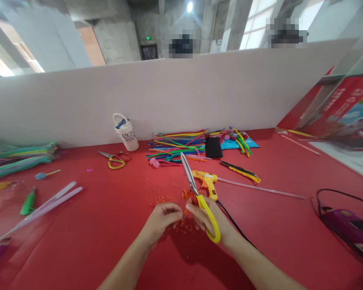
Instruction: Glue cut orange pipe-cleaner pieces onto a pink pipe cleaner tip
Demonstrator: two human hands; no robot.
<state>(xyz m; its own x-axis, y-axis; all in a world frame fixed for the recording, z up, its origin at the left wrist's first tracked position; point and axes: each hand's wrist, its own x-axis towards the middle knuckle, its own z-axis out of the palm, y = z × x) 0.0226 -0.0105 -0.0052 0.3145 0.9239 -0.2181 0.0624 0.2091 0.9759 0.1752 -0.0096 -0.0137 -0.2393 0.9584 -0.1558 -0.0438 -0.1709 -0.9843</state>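
Near the desk's (109, 233) front edge, the right hand (204, 219) grips scissors (190, 177) pointing at the far edge, just beside the left hand (163, 217), pinched shut over orange scraps (185, 195).

White partition (181, 92), perhaps concrete walls (117, 36)

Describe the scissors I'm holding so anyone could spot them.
On the red table, near the front, the right hand holds yellow-handled scissors beside a yellow glue gun. Unlike the pair lying by the white cup, these are held, long blades pointing away.
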